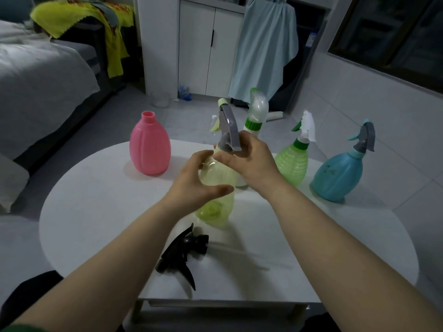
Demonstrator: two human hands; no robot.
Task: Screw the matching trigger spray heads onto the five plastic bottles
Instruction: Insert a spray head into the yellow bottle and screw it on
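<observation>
A pale yellow translucent bottle (217,188) stands tilted at the middle of the white table (96,212). My left hand (199,178) wraps its body. My right hand (249,159) grips the collar of the grey trigger head (227,127) sitting on its neck. A pink bottle (149,149) with an open neck stands at the back left. A black trigger head (182,256) with a clear tube lies on the table near me. Behind my right hand stands a white bottle with a green-ringed clear head (256,113). A green bottle (293,161) and a blue bottle (338,176) stand to the right, both with heads on.
The table is oval, with its near edge between my forearms. A grey sofa (36,80) lies to the left, a white cabinet (203,49) and a hanging pale blue cloth (263,51) behind. Tiled floor surrounds the table.
</observation>
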